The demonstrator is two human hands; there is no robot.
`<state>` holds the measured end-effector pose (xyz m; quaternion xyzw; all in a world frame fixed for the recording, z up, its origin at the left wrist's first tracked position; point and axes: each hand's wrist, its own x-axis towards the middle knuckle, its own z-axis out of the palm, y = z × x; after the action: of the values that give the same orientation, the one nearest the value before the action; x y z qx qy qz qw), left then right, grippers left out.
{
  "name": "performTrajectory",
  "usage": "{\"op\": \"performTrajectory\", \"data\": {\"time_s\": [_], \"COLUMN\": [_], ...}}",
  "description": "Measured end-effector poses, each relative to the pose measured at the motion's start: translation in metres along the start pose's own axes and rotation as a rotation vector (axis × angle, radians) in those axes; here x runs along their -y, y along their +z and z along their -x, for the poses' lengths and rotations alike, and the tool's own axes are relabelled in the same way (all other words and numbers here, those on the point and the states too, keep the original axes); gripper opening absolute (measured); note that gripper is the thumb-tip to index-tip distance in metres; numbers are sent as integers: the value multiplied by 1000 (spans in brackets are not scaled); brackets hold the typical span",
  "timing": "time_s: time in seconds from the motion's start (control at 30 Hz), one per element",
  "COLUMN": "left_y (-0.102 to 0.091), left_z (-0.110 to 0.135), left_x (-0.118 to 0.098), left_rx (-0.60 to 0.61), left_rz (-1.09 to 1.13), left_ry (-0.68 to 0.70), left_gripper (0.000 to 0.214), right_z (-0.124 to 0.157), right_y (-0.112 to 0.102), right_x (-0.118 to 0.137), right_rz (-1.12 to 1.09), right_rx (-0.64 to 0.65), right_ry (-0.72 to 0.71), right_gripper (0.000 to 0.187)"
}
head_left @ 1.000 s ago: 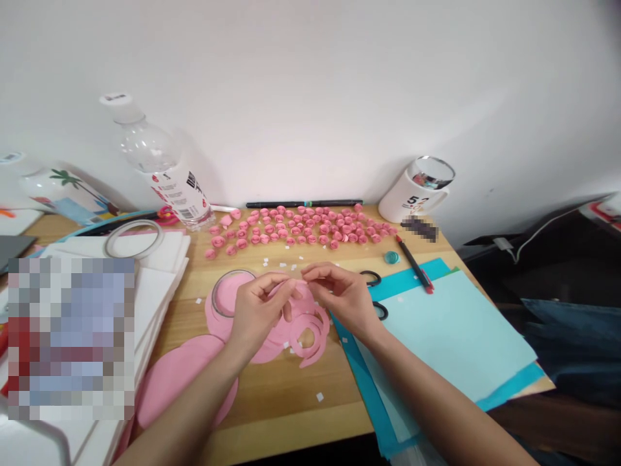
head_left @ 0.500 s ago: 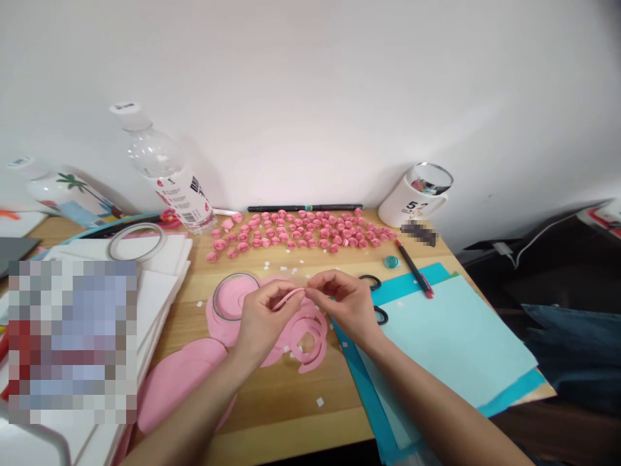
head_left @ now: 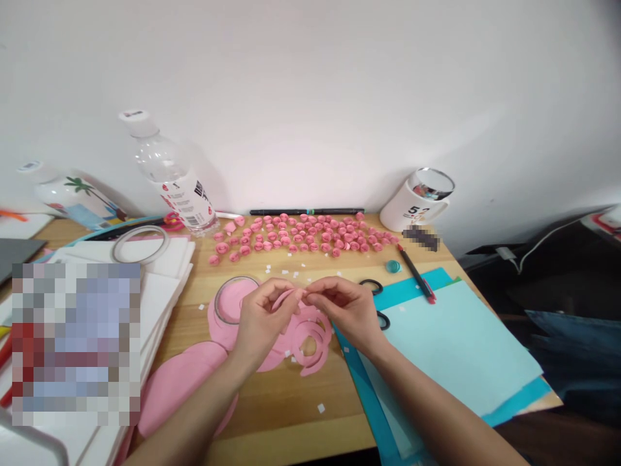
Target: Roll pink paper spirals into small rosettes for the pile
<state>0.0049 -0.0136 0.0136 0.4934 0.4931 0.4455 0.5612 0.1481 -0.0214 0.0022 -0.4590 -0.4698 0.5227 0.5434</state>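
My left hand [head_left: 266,317] and my right hand [head_left: 345,310] meet over the middle of the table, both closed in a pinch. Between their fingertips is a narrow pink paper strip [head_left: 281,299], curving back through my left hand; its end at the right fingertips is mostly covered. Beneath and beside the hands lie pink paper spirals [head_left: 315,366] and pink paper rounds [head_left: 182,382]. A roll of tape [head_left: 217,301] rests on the pink paper left of my left hand. Several rolled pink paper roses [head_left: 291,236] spread across the back of the table.
Black scissor handles [head_left: 383,320] stick out beside blue sheets [head_left: 466,356] on the right. A pen [head_left: 417,275], a teal roll [head_left: 393,266] and a white mug [head_left: 412,204] stand or lie beyond. At left are a bottle [head_left: 177,188] and stacked white sheets [head_left: 165,291].
My fingers have shifted slightly around the pink strip, and the strip shows less between the hands. The whole view has moved a little; the things on the table stay put.
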Motion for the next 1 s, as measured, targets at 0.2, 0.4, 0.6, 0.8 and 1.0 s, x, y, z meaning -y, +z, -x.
{"op": "performTrajectory", "data": {"time_s": [0.2, 0.4, 0.6, 0.8, 1.0], "left_y": [-1, -2, -1, 0, 1], "left_z": [1, 2, 2, 2, 2], "left_x": [3, 2, 0, -2, 0], "left_rx": [78, 73, 80, 55, 46], "left_rz": [-3, -5, -24, -79, -84], "left_ry": [25, 30, 24, 66, 64], "left_gripper": [13, 13, 13, 11, 7], "right_z": [-4, -6, -5, -5, -5], "right_y": [-4, -7, -8, -8, -7], "right_x": [2, 2, 3, 2, 3], "right_rz": [-30, -109, -140, -138, -122], "right_rx": [59, 125, 88, 90, 89], "right_ry": [-28, 27, 101, 116, 131], "right_gripper": [9, 7, 19, 22, 22]}}
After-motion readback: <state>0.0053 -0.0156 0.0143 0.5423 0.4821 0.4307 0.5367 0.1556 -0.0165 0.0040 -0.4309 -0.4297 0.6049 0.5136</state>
